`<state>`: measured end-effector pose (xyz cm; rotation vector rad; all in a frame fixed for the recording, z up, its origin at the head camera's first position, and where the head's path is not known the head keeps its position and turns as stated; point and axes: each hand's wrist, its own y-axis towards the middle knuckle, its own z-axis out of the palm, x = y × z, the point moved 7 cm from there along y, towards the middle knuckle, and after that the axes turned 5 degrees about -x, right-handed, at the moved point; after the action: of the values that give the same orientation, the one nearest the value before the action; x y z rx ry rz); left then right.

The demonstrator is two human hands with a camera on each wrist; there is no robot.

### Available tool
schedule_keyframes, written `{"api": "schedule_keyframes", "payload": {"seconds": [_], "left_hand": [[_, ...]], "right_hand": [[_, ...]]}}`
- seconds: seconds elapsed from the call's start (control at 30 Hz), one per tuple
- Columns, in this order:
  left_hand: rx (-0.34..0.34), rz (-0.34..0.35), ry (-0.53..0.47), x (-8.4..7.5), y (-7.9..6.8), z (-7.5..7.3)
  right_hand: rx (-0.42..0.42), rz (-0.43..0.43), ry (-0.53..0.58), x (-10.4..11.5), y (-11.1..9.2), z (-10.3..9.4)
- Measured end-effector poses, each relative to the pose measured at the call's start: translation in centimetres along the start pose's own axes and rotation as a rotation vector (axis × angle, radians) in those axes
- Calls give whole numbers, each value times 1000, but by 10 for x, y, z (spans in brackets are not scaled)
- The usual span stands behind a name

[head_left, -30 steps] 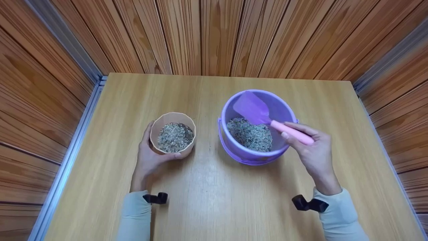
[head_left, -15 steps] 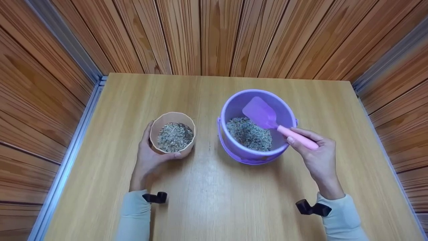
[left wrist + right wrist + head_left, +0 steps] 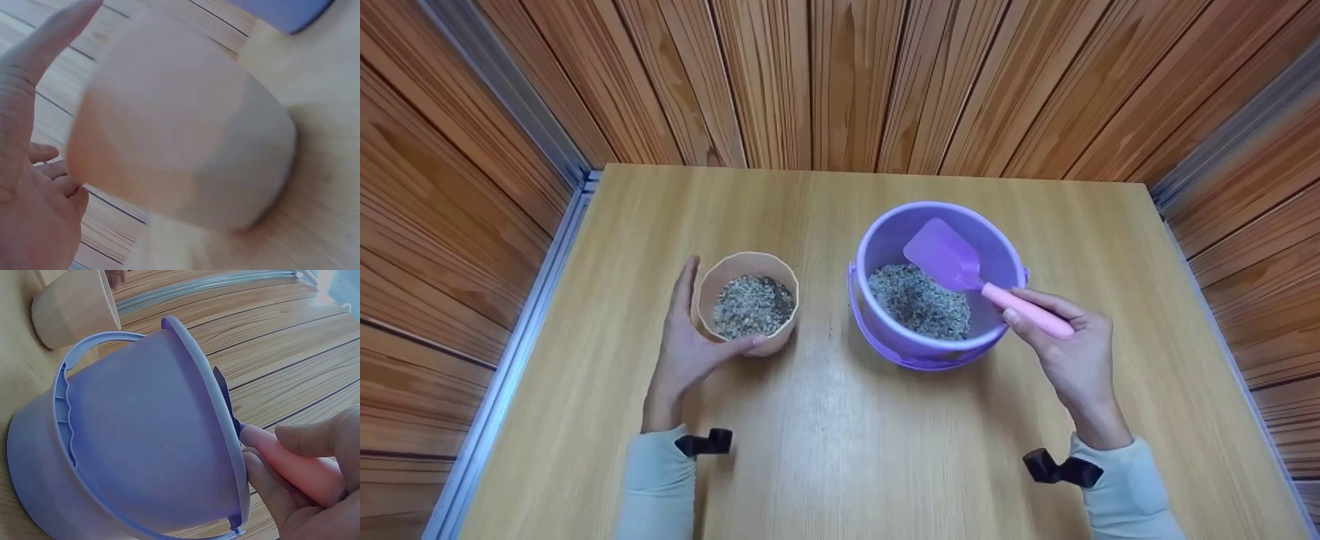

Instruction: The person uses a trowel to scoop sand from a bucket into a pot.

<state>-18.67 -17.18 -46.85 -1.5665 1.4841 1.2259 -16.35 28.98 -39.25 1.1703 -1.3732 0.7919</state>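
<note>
While the right hand grips the scoop over the bucket, the left hand lies spread, its thumb touching the cup.

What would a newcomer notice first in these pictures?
Probably the purple bucket right of the table's middle, partly filled with gravel, with a purple scoop above it, held by its pink handle in the right hand. Left of it, a small beige pot of gravel stands beside the left hand.
</note>
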Motion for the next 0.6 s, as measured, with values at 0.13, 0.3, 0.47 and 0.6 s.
{"api": "schedule_keyframes", "payload": {"seconds": [0.13, 0.3, 0.47, 0.6], "left_hand": [[-12, 92, -3, -35, 0, 4], [2, 278, -80, -78, -2, 22], [90, 386, -125, -95, -1, 56], [203, 336, -110, -98, 1, 89]], "right_hand": [[-1, -1, -29, 0, -1, 1], [2, -2, -33, 1, -2, 1], [7, 2, -35, 1, -2, 1], [2, 1, -28, 0, -2, 1]]}}
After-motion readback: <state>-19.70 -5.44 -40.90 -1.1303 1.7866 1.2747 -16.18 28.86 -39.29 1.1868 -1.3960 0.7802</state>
